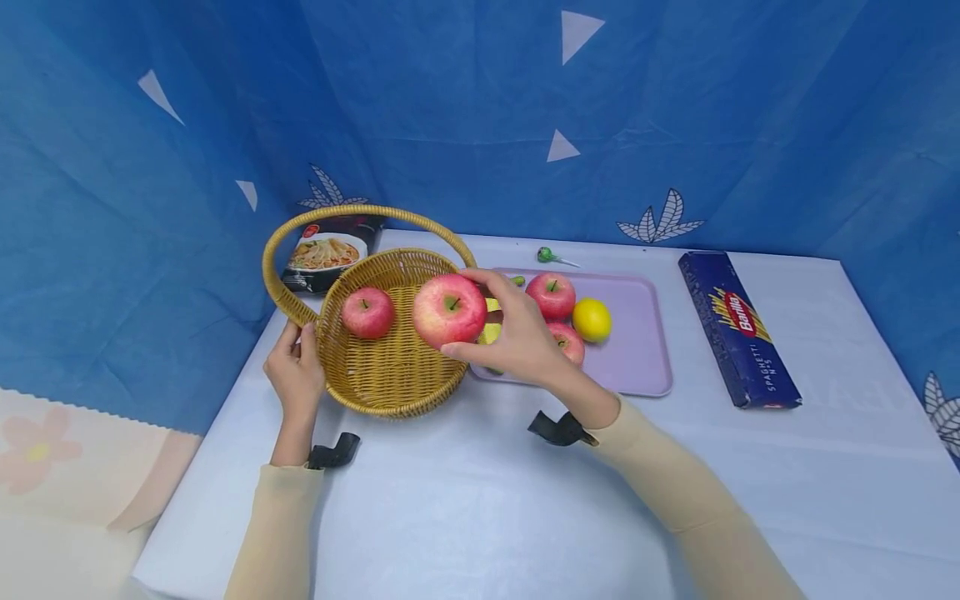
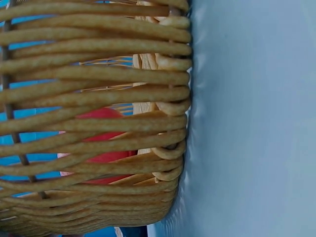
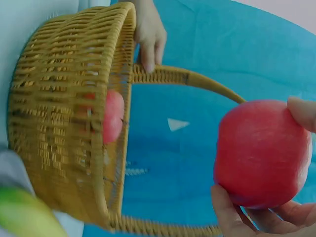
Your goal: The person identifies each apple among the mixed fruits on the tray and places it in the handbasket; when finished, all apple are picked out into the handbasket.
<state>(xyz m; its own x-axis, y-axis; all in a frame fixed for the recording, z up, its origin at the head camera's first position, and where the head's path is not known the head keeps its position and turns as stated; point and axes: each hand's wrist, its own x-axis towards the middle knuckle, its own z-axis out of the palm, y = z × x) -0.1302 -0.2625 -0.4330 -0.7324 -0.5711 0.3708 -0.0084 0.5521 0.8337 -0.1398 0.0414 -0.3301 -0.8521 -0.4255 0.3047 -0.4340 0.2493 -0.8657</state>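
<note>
Gripping with the right hand (image 1: 517, 337) a round, glossy pink-red apple (image 1: 448, 312), with the thumb on its near side and the fingers on its far side. Rounded, so without a long axis to line up, and turned stem-up. Raised above the right part of a deep round basket of tan woven wicker (image 1: 390, 407), apart from the rim, with the opening below and slightly left. Pinching with the left hand (image 1: 296, 375), at the left rim, the base of a tall arched wicker handle (image 1: 360, 212), apparently the main obstacle, rising beyond the fruit. Inside the basket, at left, see a second pink-red apple (image 1: 367, 313). To the right, find a lilac rectangular tray (image 1: 633, 367) bearing two more red apples (image 1: 551, 296), a round yellow fruit (image 1: 592, 320) and something yellow and green (image 1: 491, 334), too hidden to identify. Farther out, notice a green-wrapped lollipop (image 1: 546, 255) at the far side, a long dark-blue spaghetti box (image 1: 738, 329) at right, and a black food packet (image 1: 326, 250) at far left on the white-covered counter (image 1: 480, 500).
</note>
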